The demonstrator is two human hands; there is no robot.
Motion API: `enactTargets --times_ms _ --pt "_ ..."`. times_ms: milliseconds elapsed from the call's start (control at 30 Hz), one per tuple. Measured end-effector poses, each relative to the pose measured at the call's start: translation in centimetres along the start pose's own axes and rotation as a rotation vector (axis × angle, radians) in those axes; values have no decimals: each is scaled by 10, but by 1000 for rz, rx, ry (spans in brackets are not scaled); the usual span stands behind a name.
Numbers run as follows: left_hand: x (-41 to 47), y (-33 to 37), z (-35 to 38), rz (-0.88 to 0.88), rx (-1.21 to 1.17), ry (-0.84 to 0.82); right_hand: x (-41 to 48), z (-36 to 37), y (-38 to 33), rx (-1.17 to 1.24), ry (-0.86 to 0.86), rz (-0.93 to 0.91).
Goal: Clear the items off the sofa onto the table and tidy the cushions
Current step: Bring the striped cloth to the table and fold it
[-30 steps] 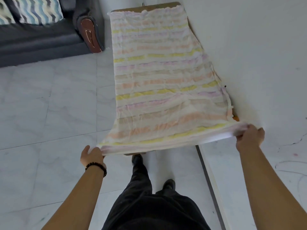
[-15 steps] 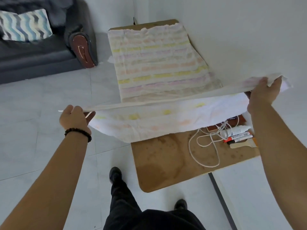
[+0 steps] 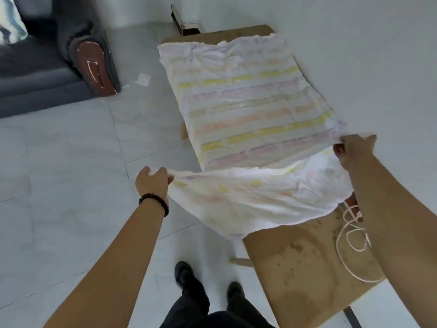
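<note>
A pale striped cloth [image 3: 248, 102] lies along the brown wooden table [image 3: 305, 268], its near end lifted and folded back. My left hand [image 3: 152, 179] grips the near left corner of the cloth above the floor. My right hand [image 3: 354, 150] pinches the near right corner beside the wall. Under the raised part a white cable [image 3: 350, 242] lies coiled on the table, with a red item partly hidden behind my right forearm. The dark grey sofa [image 3: 35, 74] stands at the far left, a patterned cushion [image 3: 9, 22] on it.
A white wall runs along the table's right side. A small white scrap [image 3: 143, 79] lies on the tiled floor near the sofa's worn brown armrest [image 3: 97, 67]. A cardboard box [image 3: 184, 24] sits behind the table's far end. My shoes stand beside the table's near corner.
Both hands lifted the cloth's near edge off the table and carried it toward the far end, uncovering the cable and pens. Since half a second ago the raised edge has come lower.
</note>
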State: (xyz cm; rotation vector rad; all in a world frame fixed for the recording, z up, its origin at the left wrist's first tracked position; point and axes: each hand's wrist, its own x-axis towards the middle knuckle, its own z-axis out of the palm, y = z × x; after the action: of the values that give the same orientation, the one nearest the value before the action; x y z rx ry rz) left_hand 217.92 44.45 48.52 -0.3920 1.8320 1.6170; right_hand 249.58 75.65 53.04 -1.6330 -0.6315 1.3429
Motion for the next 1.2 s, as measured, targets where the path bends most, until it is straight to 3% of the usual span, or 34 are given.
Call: enactTargets --times_ms 200,533,733,867,1200 --pt "43 53 31 66 83 -59 13 29 -28 -125 15 -149" --pt "149 134 136 126 195 0 92 119 -61 -78 -4 -164" --pt "224 204 175 348 1222 124 149 192 -107 -53 26 -124" --pt "249 230 201 402 1473 151 169 258 -120 -120 -9 -95" --pt "378 294 253 244 1249 88 228 405 -130 -111 4 -107"
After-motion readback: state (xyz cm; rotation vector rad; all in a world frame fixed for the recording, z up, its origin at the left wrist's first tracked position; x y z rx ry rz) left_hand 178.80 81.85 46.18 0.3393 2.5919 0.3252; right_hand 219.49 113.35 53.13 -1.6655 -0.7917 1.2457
